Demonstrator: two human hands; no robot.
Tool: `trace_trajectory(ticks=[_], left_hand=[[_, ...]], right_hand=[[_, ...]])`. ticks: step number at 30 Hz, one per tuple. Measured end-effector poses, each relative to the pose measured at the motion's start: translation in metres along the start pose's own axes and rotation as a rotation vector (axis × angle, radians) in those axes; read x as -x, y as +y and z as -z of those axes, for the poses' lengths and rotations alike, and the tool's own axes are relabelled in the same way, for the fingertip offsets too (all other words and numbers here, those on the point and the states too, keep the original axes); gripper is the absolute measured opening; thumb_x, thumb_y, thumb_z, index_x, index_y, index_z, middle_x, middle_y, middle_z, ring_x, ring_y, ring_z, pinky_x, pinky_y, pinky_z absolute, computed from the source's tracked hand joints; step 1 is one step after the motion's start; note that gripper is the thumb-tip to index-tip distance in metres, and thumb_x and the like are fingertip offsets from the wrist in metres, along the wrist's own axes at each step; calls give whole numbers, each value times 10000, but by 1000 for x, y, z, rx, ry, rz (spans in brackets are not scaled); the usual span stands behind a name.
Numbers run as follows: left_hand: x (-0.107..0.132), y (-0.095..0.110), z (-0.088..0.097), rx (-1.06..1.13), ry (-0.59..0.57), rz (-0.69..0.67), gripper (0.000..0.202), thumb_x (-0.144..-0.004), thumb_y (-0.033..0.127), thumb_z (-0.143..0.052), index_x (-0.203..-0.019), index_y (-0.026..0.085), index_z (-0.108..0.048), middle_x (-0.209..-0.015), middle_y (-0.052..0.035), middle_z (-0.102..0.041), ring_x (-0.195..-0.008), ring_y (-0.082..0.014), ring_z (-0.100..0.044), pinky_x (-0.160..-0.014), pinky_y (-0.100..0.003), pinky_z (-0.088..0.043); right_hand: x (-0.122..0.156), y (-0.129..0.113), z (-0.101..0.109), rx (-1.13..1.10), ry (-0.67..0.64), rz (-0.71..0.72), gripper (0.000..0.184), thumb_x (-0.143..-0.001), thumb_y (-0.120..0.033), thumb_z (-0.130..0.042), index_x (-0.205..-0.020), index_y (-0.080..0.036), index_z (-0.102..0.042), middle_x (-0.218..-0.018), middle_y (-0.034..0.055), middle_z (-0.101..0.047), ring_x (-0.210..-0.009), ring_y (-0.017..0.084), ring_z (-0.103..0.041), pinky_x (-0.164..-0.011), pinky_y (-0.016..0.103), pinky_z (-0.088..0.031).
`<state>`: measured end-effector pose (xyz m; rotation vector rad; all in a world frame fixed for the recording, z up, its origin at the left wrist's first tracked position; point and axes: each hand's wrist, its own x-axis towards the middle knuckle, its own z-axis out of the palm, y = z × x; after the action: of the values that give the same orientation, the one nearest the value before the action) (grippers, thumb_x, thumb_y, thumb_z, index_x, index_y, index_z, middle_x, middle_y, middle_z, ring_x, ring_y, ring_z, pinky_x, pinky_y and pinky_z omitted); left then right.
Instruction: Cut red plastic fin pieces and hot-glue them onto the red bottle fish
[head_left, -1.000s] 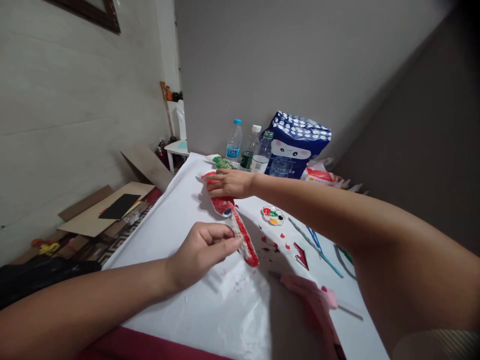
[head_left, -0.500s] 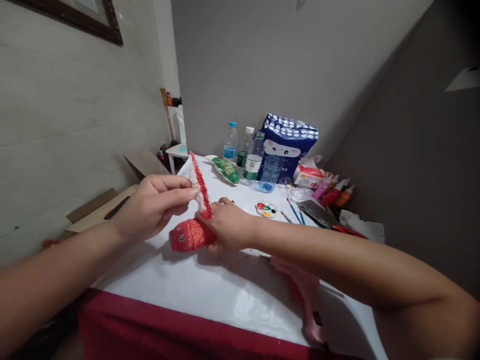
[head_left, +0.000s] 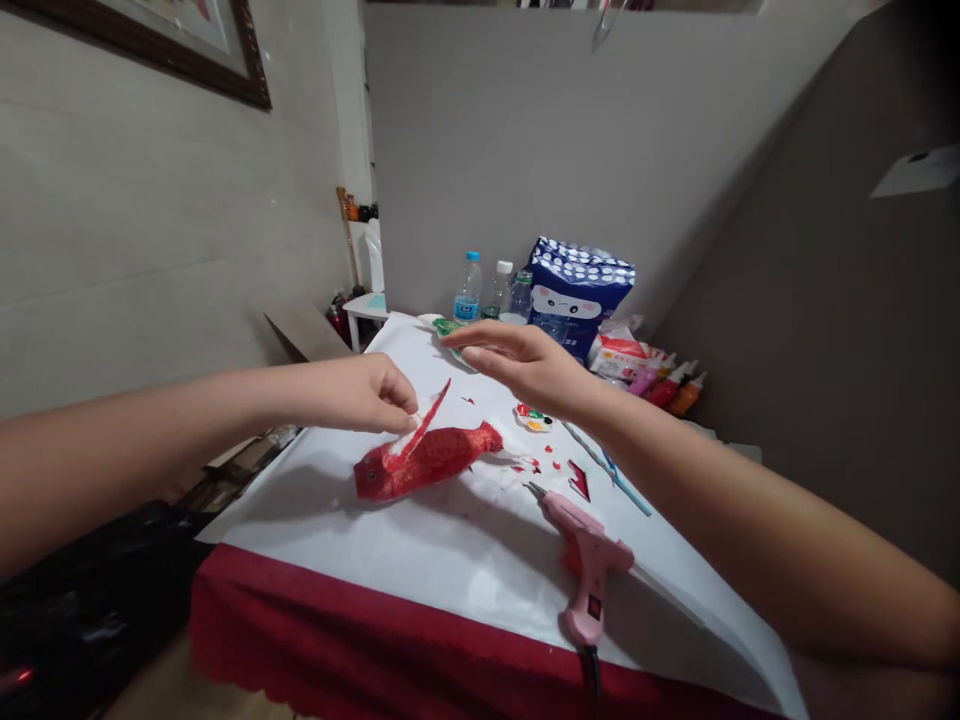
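A red painted fish figure (head_left: 427,462) lies on the white paper cover (head_left: 450,560) of the table, head toward the near left. My left hand (head_left: 367,392) pinches a thin red and white fin strip (head_left: 426,422) that stands on edge along the fish's back. My right hand (head_left: 525,365) hovers above and behind the fish with fingers stretched out, holding nothing. A pink glue gun (head_left: 586,565) lies on the paper to the right of the fish, nozzle toward it.
Small red scraps (head_left: 559,470) and a paint palette (head_left: 532,417) lie behind the fish. At the back stand three bottles (head_left: 491,292), a blue dotted bag (head_left: 579,290), paint tubes (head_left: 664,385) and brushes (head_left: 607,470). A dark red cloth (head_left: 360,650) hangs at the table's front edge.
My right hand has let go of the fish and lifted away, open. The fish now lies flat on the paper. My left hand has lowered the fin strip onto its back.
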<state>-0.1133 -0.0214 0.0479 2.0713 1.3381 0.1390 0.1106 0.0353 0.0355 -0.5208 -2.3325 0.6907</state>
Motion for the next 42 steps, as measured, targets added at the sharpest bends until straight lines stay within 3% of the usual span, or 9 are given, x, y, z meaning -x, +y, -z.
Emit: trace_trajectory(ticks=[5,9,12,19,26,42], left_hand=[[-19,9,7,-206,-4,-18,191,-751,273,-530,-629,183,-646,-552,26,-505,-508,-106,-389,-503,-241,-288],[-27,10,10,-272,-28,-32,211,-747,253,-523,-656,174,-697,-567,10,-574,-508,-106,-418,-498,-236,-300],[-30,8,12,-254,-47,-44,227,-768,298,-555,-681,159,-712,-589,-3,-620,-517,-101,-439,-506,-224,-310],[-22,-6,18,-182,18,18,344,-749,476,-643,-877,178,-756,-523,25,-544,-489,-94,-400,-493,-225,-288],[-13,-24,6,-147,27,44,296,-715,401,-676,-849,154,-768,-477,54,-427,-474,-86,-352,-468,-223,-258],[-17,-30,-9,-192,45,66,248,-705,350,-661,-807,158,-780,-459,46,-473,-454,-90,-374,-486,-241,-269]], right_hand=[[-7,-5,-21,186,-53,-13,126,-869,-133,-602,-892,-133,-726,-952,91,-708,-912,187,-620,-833,315,-449],[-8,6,-31,152,-41,-84,70,-811,-148,-669,-773,-126,-724,-805,71,-707,-754,181,-619,-707,302,-442],[-5,17,-34,85,-30,-150,68,-786,-127,-678,-729,-140,-712,-770,44,-703,-751,166,-618,-717,284,-435],[11,45,-44,-102,-59,-310,110,-811,-266,-657,-769,-169,-688,-774,15,-687,-706,137,-594,-703,270,-450],[9,48,-49,-151,-146,-329,92,-789,-212,-653,-708,-177,-680,-738,-5,-669,-700,133,-582,-757,284,-436],[12,60,-58,-143,-213,-323,117,-818,-213,-601,-718,-168,-640,-731,-9,-638,-695,137,-549,-746,290,-405]])
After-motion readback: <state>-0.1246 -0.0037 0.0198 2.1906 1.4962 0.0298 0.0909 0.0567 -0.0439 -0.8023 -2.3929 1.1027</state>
